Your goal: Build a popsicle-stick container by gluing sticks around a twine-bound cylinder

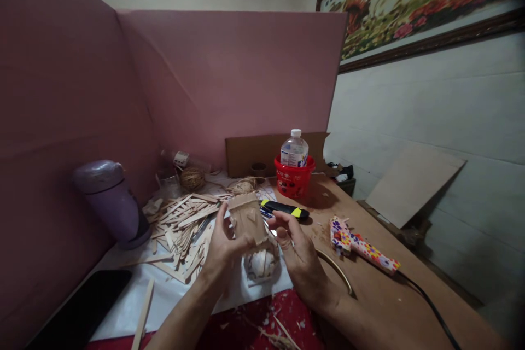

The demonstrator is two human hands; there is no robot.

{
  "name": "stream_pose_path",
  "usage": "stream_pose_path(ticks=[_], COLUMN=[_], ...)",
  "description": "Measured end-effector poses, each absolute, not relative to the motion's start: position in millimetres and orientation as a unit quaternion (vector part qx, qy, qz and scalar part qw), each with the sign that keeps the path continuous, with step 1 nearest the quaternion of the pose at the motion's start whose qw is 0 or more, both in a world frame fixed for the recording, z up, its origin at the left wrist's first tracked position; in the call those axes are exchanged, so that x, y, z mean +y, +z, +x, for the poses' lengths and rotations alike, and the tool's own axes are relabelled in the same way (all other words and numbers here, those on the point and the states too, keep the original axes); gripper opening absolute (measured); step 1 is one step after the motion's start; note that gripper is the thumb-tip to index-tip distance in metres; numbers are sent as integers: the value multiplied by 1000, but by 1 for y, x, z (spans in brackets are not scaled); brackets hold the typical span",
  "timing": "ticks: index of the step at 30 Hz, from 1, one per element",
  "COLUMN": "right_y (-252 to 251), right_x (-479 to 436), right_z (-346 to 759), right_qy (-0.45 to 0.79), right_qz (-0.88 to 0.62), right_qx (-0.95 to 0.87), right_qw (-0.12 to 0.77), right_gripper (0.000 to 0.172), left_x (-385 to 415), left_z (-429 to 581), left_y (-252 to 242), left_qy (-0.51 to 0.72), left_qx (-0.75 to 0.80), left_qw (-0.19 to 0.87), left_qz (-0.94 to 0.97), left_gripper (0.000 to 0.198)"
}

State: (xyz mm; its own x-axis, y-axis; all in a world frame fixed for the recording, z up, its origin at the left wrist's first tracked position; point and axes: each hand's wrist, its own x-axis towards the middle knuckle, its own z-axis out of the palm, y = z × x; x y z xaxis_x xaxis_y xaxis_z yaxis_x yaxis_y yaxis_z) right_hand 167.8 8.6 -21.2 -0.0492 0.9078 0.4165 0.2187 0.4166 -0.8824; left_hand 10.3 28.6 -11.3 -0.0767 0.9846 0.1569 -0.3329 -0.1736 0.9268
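Note:
A small brown craft model [248, 224], boxy with frayed-looking edges like a little house, is upright in my left hand [227, 240]. My left thumb lies across its lower front and the fingers are around its left side. Just below it is a rounded whitish piece with dark lines [261, 265]; whether the two are joined I cannot tell. My right hand [297, 254] is close to the model's right side, with bent fingers and the thumb drawn near the index finger. Anything small between those fingertips is too unclear to name.
Loose wooden sticks [188, 224] are heaped at left beside a purple tumbler [115, 202] and dark flat object [82, 309]. A black-and-yellow utility knife [287, 209] lies behind my hands. A red tub [293, 181] holds a bottle [294, 152]. A flowered glue gun [361, 246] trails its cord rightward.

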Motion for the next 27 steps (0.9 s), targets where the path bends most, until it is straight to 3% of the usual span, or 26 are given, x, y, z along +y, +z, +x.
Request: stream_pose_path(ticks=[3, 6, 13, 27], right_y=[-22, -24, -29, -25], right_x=[10, 12, 21, 32], right_z=[168, 168, 168, 168], right_qy=[317, 312, 312, 313], right_qz=[-441, -449, -450, -434], right_qx=[-640, -631, -611, -577], right_qw=[543, 550, 572, 617], right_gripper=[38, 38, 40, 45], left_x=[39, 48, 56, 54], left_z=[0, -8, -13, -11], left_y=[-19, -26, -31, -21], left_qy=[651, 634, 617, 670], left_qx=[377, 409, 423, 372], left_qw=[442, 404, 432, 473], left_qz=[489, 517, 504, 435], left_gripper=[120, 119, 122, 56])
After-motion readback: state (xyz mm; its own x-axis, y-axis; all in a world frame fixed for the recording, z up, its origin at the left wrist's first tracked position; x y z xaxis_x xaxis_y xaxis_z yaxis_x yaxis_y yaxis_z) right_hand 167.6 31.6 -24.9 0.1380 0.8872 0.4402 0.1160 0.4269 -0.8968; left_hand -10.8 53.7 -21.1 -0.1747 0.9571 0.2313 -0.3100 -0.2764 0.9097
